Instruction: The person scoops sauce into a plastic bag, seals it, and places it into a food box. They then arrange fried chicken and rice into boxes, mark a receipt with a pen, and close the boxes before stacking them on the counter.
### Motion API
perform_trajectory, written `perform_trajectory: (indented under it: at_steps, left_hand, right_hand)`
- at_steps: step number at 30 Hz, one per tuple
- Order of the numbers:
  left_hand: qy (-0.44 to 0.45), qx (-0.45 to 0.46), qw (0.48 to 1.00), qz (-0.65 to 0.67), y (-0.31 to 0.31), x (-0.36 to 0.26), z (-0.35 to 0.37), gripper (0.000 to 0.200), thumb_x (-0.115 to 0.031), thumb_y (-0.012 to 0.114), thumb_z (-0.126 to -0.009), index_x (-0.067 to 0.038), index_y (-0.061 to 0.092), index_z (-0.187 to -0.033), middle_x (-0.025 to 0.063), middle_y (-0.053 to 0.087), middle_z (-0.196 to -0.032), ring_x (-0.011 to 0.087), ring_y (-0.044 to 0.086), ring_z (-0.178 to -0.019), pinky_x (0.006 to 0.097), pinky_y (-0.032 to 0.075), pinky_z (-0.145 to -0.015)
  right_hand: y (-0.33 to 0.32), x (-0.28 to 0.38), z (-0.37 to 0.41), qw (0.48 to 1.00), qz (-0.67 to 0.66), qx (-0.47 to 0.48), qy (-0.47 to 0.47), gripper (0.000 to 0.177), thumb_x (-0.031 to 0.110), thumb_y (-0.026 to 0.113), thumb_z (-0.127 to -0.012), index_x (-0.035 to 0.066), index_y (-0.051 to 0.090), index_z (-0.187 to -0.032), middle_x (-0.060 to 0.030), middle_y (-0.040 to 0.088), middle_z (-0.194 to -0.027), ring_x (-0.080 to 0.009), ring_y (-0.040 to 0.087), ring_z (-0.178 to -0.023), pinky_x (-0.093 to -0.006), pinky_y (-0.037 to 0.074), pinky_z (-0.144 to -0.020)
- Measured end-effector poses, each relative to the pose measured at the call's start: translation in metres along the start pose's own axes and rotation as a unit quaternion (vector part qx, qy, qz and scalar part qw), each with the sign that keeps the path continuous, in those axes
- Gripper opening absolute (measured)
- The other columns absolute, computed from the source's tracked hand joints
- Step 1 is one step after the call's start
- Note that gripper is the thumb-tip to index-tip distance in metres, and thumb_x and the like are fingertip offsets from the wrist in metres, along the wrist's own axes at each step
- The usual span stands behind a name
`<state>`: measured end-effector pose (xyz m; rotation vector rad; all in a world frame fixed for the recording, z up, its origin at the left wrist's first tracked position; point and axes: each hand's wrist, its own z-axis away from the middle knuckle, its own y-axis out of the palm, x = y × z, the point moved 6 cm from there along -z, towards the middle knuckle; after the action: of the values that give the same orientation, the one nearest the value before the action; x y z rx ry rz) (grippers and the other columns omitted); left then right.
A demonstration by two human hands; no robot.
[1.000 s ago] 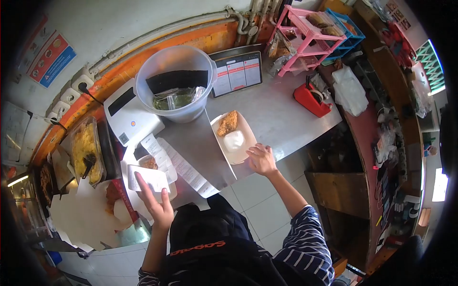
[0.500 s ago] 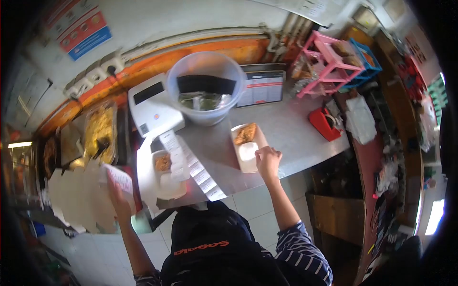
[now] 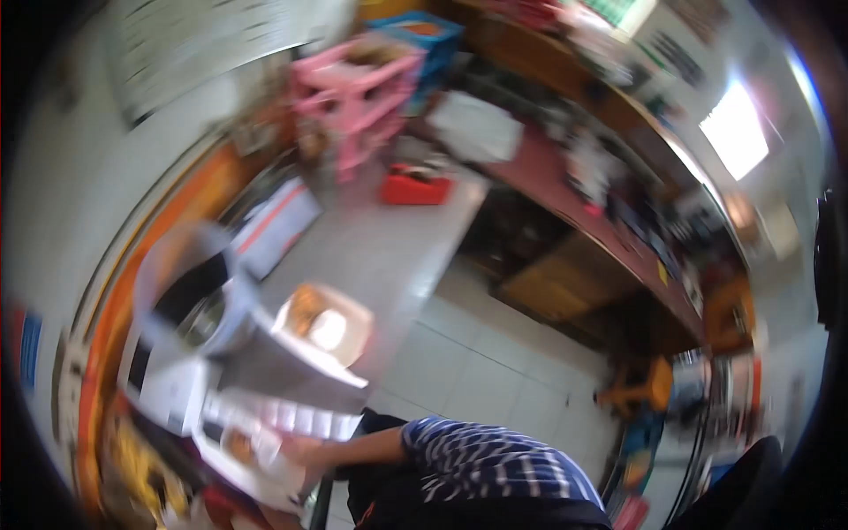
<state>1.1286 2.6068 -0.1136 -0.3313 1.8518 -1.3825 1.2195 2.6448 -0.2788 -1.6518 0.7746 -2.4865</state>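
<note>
My right hand (image 3: 305,452) is smeared by motion, its fingers reaching over a paper food box (image 3: 225,464) at the lower left. Inside that box are a browned piece of food (image 3: 238,446) and a small white cup (image 3: 267,449), beside my fingertips. Whether they grip the cup cannot be told. A blurred brownish shape at the bottom edge may be my left hand (image 3: 225,511); its fingers do not show clearly. Farther along the counter, a second food box (image 3: 352,322) stands open with browned food (image 3: 306,306) and a white cup (image 3: 329,329).
A clear plastic bucket (image 3: 190,291) stands by the wall, next to a white machine (image 3: 168,389) and a tablet (image 3: 278,225). A printed paper strip (image 3: 300,417) lies near the boxes. Beyond are a red holder (image 3: 417,187), a pink rack (image 3: 353,97) and a white bag (image 3: 477,126).
The view has swung to the right. My right hand has left the farther box's cup and moved to the nearer box. My left hand, earlier at the stacked paper boxes, is now barely visible.
</note>
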Motion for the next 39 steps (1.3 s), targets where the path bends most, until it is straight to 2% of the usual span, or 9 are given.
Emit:
perform_trajectory:
  at_steps: [10, 14, 21, 22, 29, 32, 35, 38, 39]
  left_hand:
    - [-0.285, 0.055, 0.808, 0.514, 0.059, -0.045, 0.113, 0.056, -0.042, 0.037, -0.092, -0.005, 0.029, -0.133, 0.0086, 0.042, -0.127, 0.0192, 0.04, -0.118, 0.0336, 0.034, -0.1]
    - [-0.365, 0.056, 0.667, 0.647, 0.078, -0.061, 0.168, 0.057, -0.044, 0.037, -0.093, -0.005, 0.029, -0.133, 0.0078, 0.043, -0.125, 0.018, 0.042, -0.117, 0.033, 0.034, -0.099]
    - [-0.264, 0.06, 0.639, 0.72, 0.152, -0.106, 0.12, 0.058, -0.045, 0.03, -0.095, -0.008, 0.019, -0.139, 0.0062, 0.034, -0.134, 0.0164, 0.033, -0.124, 0.0318, 0.026, -0.104]
    - [-0.209, 0.011, 0.664, 0.718, 0.163, -0.105, 0.1, 0.06, -0.047, 0.03, -0.094, -0.009, 0.017, -0.139, 0.0057, 0.031, -0.132, 0.0159, 0.028, -0.125, 0.0325, 0.022, -0.105]
    - [-0.159, -0.064, 0.574, 0.801, 0.216, -0.13, -0.011, 0.043, -0.019, 0.045, -0.091, -0.005, 0.03, -0.129, 0.0055, 0.044, -0.107, 0.0139, 0.046, -0.102, 0.0284, 0.043, -0.085]
    - [-0.154, -0.198, 0.876, 0.412, 0.236, -0.154, -0.042, 0.058, -0.018, 0.049, -0.087, -0.001, 0.025, -0.136, 0.0206, 0.043, -0.118, 0.0321, 0.041, -0.112, 0.0451, 0.027, -0.1]
    - [-0.083, -0.097, 0.889, 0.439, 0.261, -0.154, -0.062, 0.067, -0.012, 0.06, -0.077, -0.005, 0.03, -0.136, 0.0219, 0.053, -0.108, 0.0303, 0.053, -0.1, 0.0455, 0.039, -0.085]
    - [-0.048, -0.023, 0.979, 0.196, 0.182, -0.119, -0.058, 0.018, -0.014, 0.061, -0.068, -0.001, 0.058, -0.08, 0.0214, 0.054, -0.095, 0.0352, 0.053, -0.085, 0.0492, 0.039, -0.076]
    - [-0.044, 0.056, 0.978, 0.198, 0.208, -0.101, -0.058, 0.033, -0.022, 0.06, -0.073, 0.0, 0.058, -0.098, 0.0223, 0.054, -0.107, 0.0371, 0.052, -0.098, 0.051, 0.036, -0.087]
  right_hand:
    - [-0.067, -0.005, 0.103, 0.98, -0.058, 0.172, 0.08, 0.038, 0.021, 0.06, -0.071, 0.003, 0.058, -0.104, -0.0199, 0.058, -0.103, -0.0342, 0.058, -0.09, -0.0413, 0.047, -0.078]
    - [-0.104, -0.021, 0.147, 0.991, -0.102, -0.071, -0.047, 0.025, 0.007, 0.056, -0.066, -0.001, 0.055, -0.09, -0.0181, 0.055, -0.099, -0.0355, 0.052, -0.1, -0.0403, 0.046, -0.079]
    - [-0.18, -0.065, 0.142, 0.969, -0.132, -0.207, 0.028, 0.012, 0.001, 0.048, -0.065, 0.002, 0.036, -0.065, -0.012, 0.047, -0.078, -0.0205, 0.049, -0.08, -0.0323, 0.042, -0.074]
    - [-0.189, -0.061, 0.125, 0.953, -0.181, -0.244, 0.003, 0.011, 0.002, 0.05, -0.066, 0.0, 0.039, -0.069, -0.0052, 0.04, -0.071, -0.0152, 0.042, -0.063, -0.0284, 0.037, -0.053]
    - [-0.224, -0.172, 0.019, 0.896, -0.307, -0.321, -0.02, 0.039, 0.024, 0.046, -0.088, 0.002, 0.045, -0.12, -0.008, 0.053, -0.111, -0.0182, 0.051, -0.1, -0.0313, 0.042, -0.087]
    - [-0.25, -0.123, 0.006, 0.697, -0.701, -0.144, 0.047, 0.05, 0.037, 0.046, -0.085, 0.006, 0.045, -0.124, -0.0089, 0.055, -0.113, -0.025, 0.054, -0.099, -0.0391, 0.046, -0.082]
    - [-0.3, -0.188, -0.003, 0.819, -0.525, -0.201, 0.113, 0.047, 0.04, 0.046, -0.083, 0.012, 0.048, -0.121, -0.0061, 0.057, -0.109, -0.0243, 0.056, -0.093, -0.0448, 0.048, -0.075]
    - [-0.32, -0.198, 0.007, 0.817, -0.488, -0.257, 0.167, 0.066, 0.058, 0.043, -0.081, 0.011, 0.042, -0.127, -0.0101, 0.058, -0.11, -0.0267, 0.058, -0.098, -0.0446, 0.054, -0.072]
    - [-0.325, -0.197, 0.006, 0.809, -0.513, -0.258, 0.125, 0.065, 0.059, 0.044, -0.081, 0.012, 0.043, -0.126, -0.0098, 0.057, -0.11, -0.0261, 0.058, -0.098, -0.0449, 0.054, -0.071]
